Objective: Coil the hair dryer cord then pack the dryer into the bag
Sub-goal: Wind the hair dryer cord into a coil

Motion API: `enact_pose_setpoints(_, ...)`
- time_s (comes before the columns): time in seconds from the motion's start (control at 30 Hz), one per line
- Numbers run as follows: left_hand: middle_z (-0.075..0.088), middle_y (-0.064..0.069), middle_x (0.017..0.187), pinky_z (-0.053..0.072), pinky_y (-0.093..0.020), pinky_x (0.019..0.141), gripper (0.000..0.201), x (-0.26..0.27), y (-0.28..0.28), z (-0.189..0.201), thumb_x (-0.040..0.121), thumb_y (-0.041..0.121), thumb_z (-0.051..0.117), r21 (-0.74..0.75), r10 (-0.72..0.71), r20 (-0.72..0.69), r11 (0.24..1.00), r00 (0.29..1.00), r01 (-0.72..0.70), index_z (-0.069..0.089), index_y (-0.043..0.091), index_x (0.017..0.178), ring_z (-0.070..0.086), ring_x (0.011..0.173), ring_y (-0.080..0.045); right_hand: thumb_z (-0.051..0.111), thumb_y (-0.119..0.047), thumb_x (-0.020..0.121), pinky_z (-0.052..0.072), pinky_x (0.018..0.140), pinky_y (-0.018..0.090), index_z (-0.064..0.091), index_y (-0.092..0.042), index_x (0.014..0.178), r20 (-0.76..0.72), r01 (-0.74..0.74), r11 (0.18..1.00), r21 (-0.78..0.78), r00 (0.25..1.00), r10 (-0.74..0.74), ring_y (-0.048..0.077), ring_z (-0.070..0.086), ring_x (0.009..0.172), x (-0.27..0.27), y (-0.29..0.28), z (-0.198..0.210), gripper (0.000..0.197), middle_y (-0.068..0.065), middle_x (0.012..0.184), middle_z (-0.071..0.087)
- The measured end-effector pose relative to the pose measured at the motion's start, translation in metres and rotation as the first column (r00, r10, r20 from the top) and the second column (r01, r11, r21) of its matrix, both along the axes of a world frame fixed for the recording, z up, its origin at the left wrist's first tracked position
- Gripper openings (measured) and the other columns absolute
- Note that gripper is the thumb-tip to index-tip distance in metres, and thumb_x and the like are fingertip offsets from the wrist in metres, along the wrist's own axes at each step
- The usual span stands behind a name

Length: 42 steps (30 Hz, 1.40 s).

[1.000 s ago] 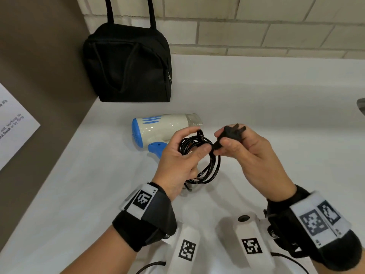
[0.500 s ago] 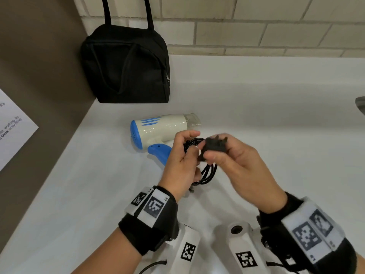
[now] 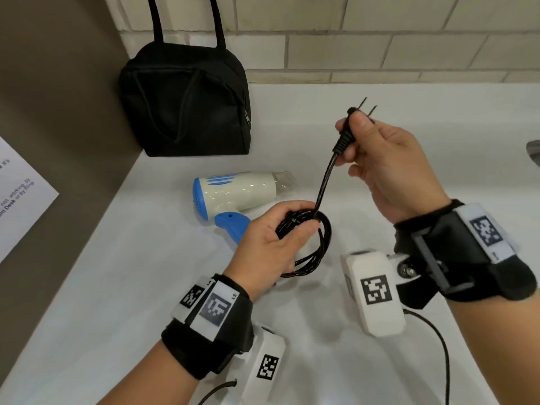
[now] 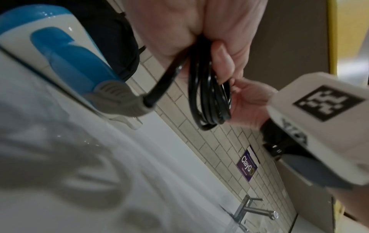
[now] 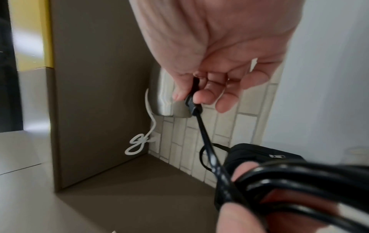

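A white and blue hair dryer point(image 3: 236, 192) lies on its side on the white counter point(image 3: 380, 118), nozzle to the right. My left hand point(image 3: 271, 244) grips the coiled black cord point(image 3: 318, 244) just in front of the dryer's blue handle point(image 3: 232, 226). A straight stretch of cord point(image 3: 324, 182) rises from the coil to the plug point(image 3: 347, 133), which my right hand point(image 3: 382, 162) pinches with its prongs pointing up. The left wrist view shows the coil point(image 4: 207, 94) in my fingers and the cord leaving the dryer's grey strain relief point(image 4: 119, 97). The black bag point(image 3: 187, 100) stands zipped behind.
The bag leans against the tiled wall point(image 3: 380, 39) in the corner by a brown side panel point(image 3: 58, 97) bearing a white paper notice point(image 3: 20, 197). A metal tap point(image 4: 251, 209) stands further along the counter to the right.
My right hand has lifted the plug up and to the right, away from the coil, drawing a length of cord taut. My left hand keeps hold of the coil, now lower and nearer me.
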<state>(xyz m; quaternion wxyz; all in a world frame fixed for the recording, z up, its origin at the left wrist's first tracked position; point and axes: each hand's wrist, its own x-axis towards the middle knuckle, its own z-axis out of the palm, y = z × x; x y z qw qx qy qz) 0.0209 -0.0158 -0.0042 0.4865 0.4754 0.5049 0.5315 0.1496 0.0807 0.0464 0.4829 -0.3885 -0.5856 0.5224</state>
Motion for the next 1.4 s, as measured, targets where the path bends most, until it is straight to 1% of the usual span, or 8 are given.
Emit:
enact_pose_setpoints(0.2,0.064,0.023,0.053,0.041,-0.006,0.047,0.028,-0.005,-0.001,-0.005,0.076,0.002,0.064,0.105,0.09,-0.035,0.991,0.995,-0.086,0.062,0.03,0.076,0.055,0.048,0.006,0.052,-0.04,0.085,0.034,0.052,0.024,0.061,-0.017,0.078,0.186,-0.092,0.873,-0.478,0.961,0.204,0.012,0.046,0.052,-0.012,0.007,-0.045,0.026,-0.006,0.055,0.053)
enact_pose_setpoints(0.33,0.066,0.029,0.06,0.044,-0.002,0.061,0.032,-0.002,0.0,-0.006,0.073,-0.004,0.065,0.152,0.089,-0.068,0.985,0.994,-0.078,0.061,0.027,0.075,0.062,0.063,0.012,0.056,-0.031,0.084,0.045,0.048,0.023,0.062,-0.009,0.081,-0.016,-0.266,0.745,-0.611,0.946,0.325,0.015,0.051,0.053,-0.02,-0.012,-0.064,0.022,0.007,0.069,0.055)
enact_pose_setpoints(0.5,0.067,0.028,0.064,0.046,-0.005,0.057,0.029,-0.002,0.003,-0.009,0.074,0.001,0.065,0.151,0.098,-0.033,0.984,0.995,-0.092,0.062,0.029,0.075,0.063,0.065,0.009,0.05,-0.024,0.089,0.047,0.046,0.02,0.057,-0.008,0.095,-0.173,-0.359,0.71,-0.606,0.931,0.322,0.015,0.054,0.053,-0.02,-0.027,-0.069,0.019,0.007,0.069,0.057)
enact_pose_setpoints(0.7,0.065,0.023,0.056,0.04,-0.004,0.05,0.019,-0.007,0.01,-0.012,0.077,0.008,0.064,0.125,0.187,0.025,0.974,0.982,-0.188,0.064,0.027,0.079,0.055,0.048,0.007,0.032,-0.076,0.069,0.05,0.075,0.033,0.064,-0.017,0.098,-0.105,-0.498,0.719,-0.485,0.849,0.517,0.015,0.061,0.07,-0.003,-0.039,-0.064,0.073,0.001,0.067,0.065)
enact_pose_setpoints(0.9,0.068,0.01,0.066,0.054,-0.023,0.058,0.018,-0.002,0.012,-0.019,0.076,0.011,0.065,0.043,0.232,0.103,0.971,0.967,-0.237,0.066,0.028,0.079,0.064,0.065,-0.004,0.065,-0.015,0.079,0.053,0.069,0.023,0.063,-0.015,0.082,0.079,-0.278,0.913,-0.299,0.946,0.314,0.008,0.061,0.064,-0.008,-0.053,-0.066,0.003,-0.003,0.065,0.064)
enact_pose_setpoints(1.07,0.062,0.008,0.067,0.042,-0.009,0.043,0.018,-0.001,0.009,-0.018,0.078,0.008,0.063,0.049,0.249,0.125,0.965,0.96,-0.257,0.064,0.025,0.083,0.057,0.05,0.003,0.057,-0.017,0.083,0.054,0.077,0.029,0.065,-0.01,0.091,0.0,-0.229,0.907,-0.354,0.969,0.245,0.017,0.064,0.075,-0.018,-0.054,-0.07,0.013,0.006,0.081,0.068)
enact_pose_setpoints(1.2,0.06,-0.008,0.107,0.055,-0.02,0.061,0.031,-0.003,0.006,-0.024,0.079,0.005,0.061,0.078,0.24,0.155,0.964,0.958,-0.254,0.059,0.033,0.09,0.066,0.087,-0.011,0.055,-0.014,0.085,0.051,0.081,0.035,0.063,-0.003,0.098,-0.038,-0.193,0.914,-0.356,0.981,0.193,0.027,0.062,0.082,-0.023,-0.055,-0.072,0.02,0.017,0.093,0.066)
enact_pose_setpoints(1.4,0.058,0.005,0.09,0.043,-0.013,0.048,0.03,-0.009,0.002,-0.036,0.082,0.004,0.055,0.038,0.203,0.173,0.976,0.964,-0.212,0.052,0.03,0.098,0.052,0.05,0.001,0.06,-0.022,0.079,0.049,0.061,0.015,0.066,0.001,0.092,-0.092,-0.141,0.889,-0.436,0.989,0.112,0.017,0.055,0.069,-0.025,-0.058,-0.08,0.027,0.007,0.073,0.067)
